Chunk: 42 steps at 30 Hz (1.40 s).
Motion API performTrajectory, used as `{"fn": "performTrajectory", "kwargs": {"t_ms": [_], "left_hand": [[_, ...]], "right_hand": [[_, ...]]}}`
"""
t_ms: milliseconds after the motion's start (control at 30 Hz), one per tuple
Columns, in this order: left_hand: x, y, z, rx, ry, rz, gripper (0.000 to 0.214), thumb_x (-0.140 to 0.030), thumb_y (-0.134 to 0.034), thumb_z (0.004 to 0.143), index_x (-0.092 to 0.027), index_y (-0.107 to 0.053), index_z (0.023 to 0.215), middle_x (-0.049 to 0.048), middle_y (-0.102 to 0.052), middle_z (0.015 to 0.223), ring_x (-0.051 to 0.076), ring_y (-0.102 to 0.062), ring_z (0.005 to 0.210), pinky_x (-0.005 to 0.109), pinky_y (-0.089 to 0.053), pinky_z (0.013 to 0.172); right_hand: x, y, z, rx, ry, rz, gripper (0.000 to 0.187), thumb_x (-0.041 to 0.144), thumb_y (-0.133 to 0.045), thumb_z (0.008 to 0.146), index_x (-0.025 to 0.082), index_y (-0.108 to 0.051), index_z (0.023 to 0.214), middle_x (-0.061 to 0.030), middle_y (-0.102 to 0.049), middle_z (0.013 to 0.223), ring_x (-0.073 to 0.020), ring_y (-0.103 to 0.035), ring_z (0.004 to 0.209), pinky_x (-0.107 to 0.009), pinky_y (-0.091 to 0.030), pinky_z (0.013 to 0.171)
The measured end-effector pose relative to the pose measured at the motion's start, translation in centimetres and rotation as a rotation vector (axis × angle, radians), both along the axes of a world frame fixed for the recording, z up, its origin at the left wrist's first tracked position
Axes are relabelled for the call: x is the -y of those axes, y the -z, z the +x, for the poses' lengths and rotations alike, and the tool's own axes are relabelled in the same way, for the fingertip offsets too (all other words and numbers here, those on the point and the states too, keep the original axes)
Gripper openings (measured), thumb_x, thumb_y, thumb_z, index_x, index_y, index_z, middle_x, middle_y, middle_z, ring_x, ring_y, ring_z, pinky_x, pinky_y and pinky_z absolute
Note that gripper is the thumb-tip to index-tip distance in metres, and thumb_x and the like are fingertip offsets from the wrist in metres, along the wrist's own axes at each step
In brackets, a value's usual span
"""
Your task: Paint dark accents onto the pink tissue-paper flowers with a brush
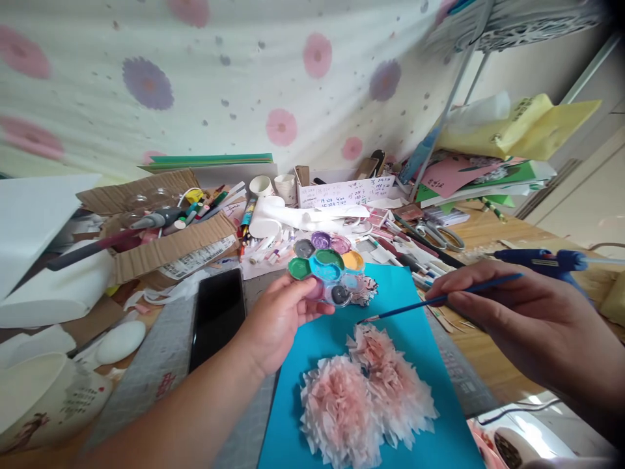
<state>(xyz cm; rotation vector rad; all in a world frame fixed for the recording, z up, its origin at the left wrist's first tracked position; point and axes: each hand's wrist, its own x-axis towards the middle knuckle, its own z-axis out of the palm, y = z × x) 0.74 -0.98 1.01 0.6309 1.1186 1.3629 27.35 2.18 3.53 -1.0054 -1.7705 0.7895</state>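
Note:
My left hand (278, 319) grips the edge of a flower-shaped paint palette (328, 264), its wells filled with green, grey, purple, yellow and other colours. Between the fingers of my right hand (508, 319) is a thin blue paintbrush (420, 303). Its dark tip points left, close above the topmost of the pale pink tissue-paper flowers (342, 410); whether it touches cannot be made out. These flowers lie on a bright blue sheet of paper (288, 404). A small crumpled piece with dark-marked edges (367, 290) sits on the sheet behind the palette.
A black phone (218, 319) lies on the grey cutting mat (141, 391). At left are a cardboard box (170, 247) of pens and a paper cup (49, 404). Scissors (439, 234) and a blue glue gun (541, 259) are at right. Markers and two cups (262, 187) crowd the back.

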Motion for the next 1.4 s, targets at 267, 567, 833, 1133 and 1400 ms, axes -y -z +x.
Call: {"fn": "performTrajectory", "kwargs": {"t_ms": [267, 567, 833, 1133, 1400], "left_hand": [[-0.02, 0.09, -0.12, 0.000, -0.004, -0.007, 0.008, -0.021, -0.077, 0.074, -0.017, -0.070, 0.076, 0.0010, -0.073, 0.070, 0.020, -0.072, 0.062, 0.035, -0.057, 0.069], [-0.02, -0.26, -0.04, -0.008, -0.008, -0.008, 0.007, -0.021, -0.077, 0.076, -0.017, -0.071, 0.079, 0.0015, -0.074, 0.073, 0.020, -0.071, 0.065, 0.035, -0.058, 0.069], [-0.12, -0.02, -0.13, -0.007, 0.000, -0.007, 0.006, -0.020, -0.075, 0.078, -0.017, -0.072, 0.081, 0.0029, -0.076, 0.076, 0.020, -0.072, 0.067, 0.036, -0.059, 0.070], [-0.10, -0.06, -0.19, -0.016, -0.004, -0.006, 0.005, -0.020, -0.075, 0.078, -0.017, -0.072, 0.081, 0.0024, -0.075, 0.076, 0.020, -0.071, 0.067, 0.035, -0.060, 0.069], [-0.04, -0.07, -0.10, -0.020, -0.011, 0.012, 0.004, -0.018, -0.076, 0.077, -0.017, -0.073, 0.079, 0.0031, -0.073, 0.075, 0.019, -0.068, 0.069, 0.035, -0.061, 0.067]], "right_hand": [[-0.15, 0.25, 0.18, -0.009, -0.084, -0.009, 0.005, 0.035, -0.075, 0.083, 0.031, -0.076, 0.080, -0.0004, -0.080, 0.079, -0.0164, -0.076, 0.071, -0.021, -0.061, 0.062], [-0.04, 0.00, -0.23, 0.013, -0.099, -0.052, 0.010, 0.035, -0.075, 0.083, 0.026, -0.075, 0.079, -0.0031, -0.079, 0.079, -0.0183, -0.075, 0.073, -0.023, -0.060, 0.062], [0.30, -0.02, 0.00, 0.031, -0.117, -0.031, 0.009, 0.035, -0.075, 0.084, 0.026, -0.074, 0.081, -0.0014, -0.079, 0.079, -0.0160, -0.075, 0.074, -0.022, -0.059, 0.065], [-0.03, 0.00, -0.07, 0.028, -0.102, -0.027, 0.011, 0.035, -0.074, 0.084, 0.025, -0.074, 0.081, -0.0032, -0.079, 0.078, -0.0185, -0.075, 0.073, -0.027, -0.060, 0.064], [-0.48, -0.09, -0.43, 0.004, -0.098, -0.059, 0.009, 0.034, -0.075, 0.082, 0.025, -0.073, 0.079, -0.0036, -0.079, 0.079, -0.0185, -0.075, 0.071, -0.026, -0.060, 0.061]]}}
